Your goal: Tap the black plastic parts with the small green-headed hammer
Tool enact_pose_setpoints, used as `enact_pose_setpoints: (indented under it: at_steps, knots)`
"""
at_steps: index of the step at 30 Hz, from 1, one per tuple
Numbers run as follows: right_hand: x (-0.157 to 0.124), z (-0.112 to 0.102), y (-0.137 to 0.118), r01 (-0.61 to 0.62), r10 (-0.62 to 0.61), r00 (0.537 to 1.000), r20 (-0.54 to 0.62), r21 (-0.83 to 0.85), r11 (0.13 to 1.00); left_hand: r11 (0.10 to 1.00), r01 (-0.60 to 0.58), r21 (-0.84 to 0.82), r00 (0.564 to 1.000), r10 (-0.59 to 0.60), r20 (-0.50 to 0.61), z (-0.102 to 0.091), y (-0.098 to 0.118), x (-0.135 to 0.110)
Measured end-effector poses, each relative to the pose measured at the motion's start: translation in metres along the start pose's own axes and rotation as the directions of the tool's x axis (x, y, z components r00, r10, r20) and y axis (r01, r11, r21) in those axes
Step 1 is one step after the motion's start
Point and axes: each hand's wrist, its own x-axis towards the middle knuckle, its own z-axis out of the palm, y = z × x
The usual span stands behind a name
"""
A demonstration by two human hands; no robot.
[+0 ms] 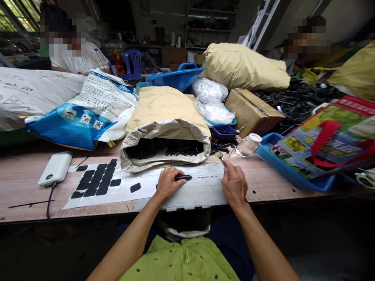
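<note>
From my end, nearest is the wearer's green shirt (181,261), both forearms reaching onto the surface (17,208). Hands apart: the left hand (170,181) is pinched round a black tube (184,177), low over a pale board (196,197) at the front edge; I read that hold as a steadying one, the free end pointing towards the right. The right hand (234,181) grips a small tool (221,157) with a yellow-green end, angled up and away; what that end is I can't make out. Left of the hands, black squares (96,178) lie on a white sheet (123,194), mostly in close rows, perhaps to keep them countable and easy to pick. A white power bank (55,168) sits beyond its cable, off to the side and probably out of the way. Just past the hands, a tan sack (168,103) lies with its mouth towards the wearer, black pieces (184,148) inside, presumably for easy reach. A clear jar (247,146) stands near the right hand, beside a blue tray (293,175). Further back: cardboard box (249,111), bulging paper bag (246,64), two other people.
</note>
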Motion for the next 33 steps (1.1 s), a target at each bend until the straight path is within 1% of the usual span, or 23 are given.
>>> enact_pose_setpoints:
  at_steps: [2, 4, 5, 7, 10, 15, 17, 20, 25, 30, 33]
  knots:
    - [-0.006, -0.009, -0.017, 0.062, -0.065, 0.998, 0.008, 0.212, 0.975, 1.0, 0.006, -0.005, 1.0, -0.006, -0.005, 0.0, 0.0, 0.0]
    - [-0.017, -0.015, -0.034, 0.112, -0.152, 0.986, 0.071, 0.398, 0.911, 1.0, 0.013, -0.016, 1.0, -0.013, -0.005, 0.0, 0.0, 0.0]
    - [-0.024, -0.016, -0.042, 0.118, -0.189, 0.976, 0.112, 0.46, 0.88, 1.0, 0.015, -0.022, 1.0, -0.015, -0.006, 0.0, 0.0, 0.0]
    - [-0.039, -0.015, -0.053, 0.127, -0.246, 0.954, 0.173, 0.508, 0.852, 0.999, 0.016, -0.033, 1.0, -0.016, -0.008, 0.0, 0.001, 0.0]
    - [-0.057, -0.01, -0.062, 0.15, -0.288, 0.931, 0.223, 0.486, 0.861, 0.999, 0.022, -0.039, 1.0, -0.022, -0.01, 0.0, 0.001, 0.0]
    - [-0.071, -0.008, -0.068, 0.236, -0.323, 0.934, 0.156, 0.412, 0.88, 0.999, 0.026, -0.044, 1.0, -0.026, -0.01, 0.002, -0.001, 0.0]
    - [-0.073, -0.006, -0.067, 0.252, -0.335, 0.926, 0.171, 0.378, 0.891, 0.999, 0.03, -0.044, 0.999, -0.031, -0.013, 0.002, -0.001, 0.0]
    - [-0.073, -0.004, -0.062, 0.237, -0.324, 0.922, 0.21, 0.356, 0.904, 0.998, 0.042, -0.046, 0.999, -0.043, -0.015, 0.002, 0.0, 0.001]
    - [-0.071, -0.006, -0.053, 0.198, -0.273, 0.949, 0.16, 0.373, 0.907, 0.998, 0.032, -0.055, 0.999, -0.033, -0.019, 0.002, 0.002, 0.001]
    - [-0.073, -0.007, -0.052, 0.162, -0.269, 0.935, 0.229, 0.397, 0.903, 0.998, 0.032, -0.055, 0.999, -0.034, -0.022, 0.002, 0.002, 0.0]
    - [-0.063, -0.008, -0.042, 0.129, -0.22, 0.957, 0.19, 0.4, 0.908, 0.998, 0.029, -0.057, 0.999, -0.03, -0.019, 0.002, 0.001, 0.001]
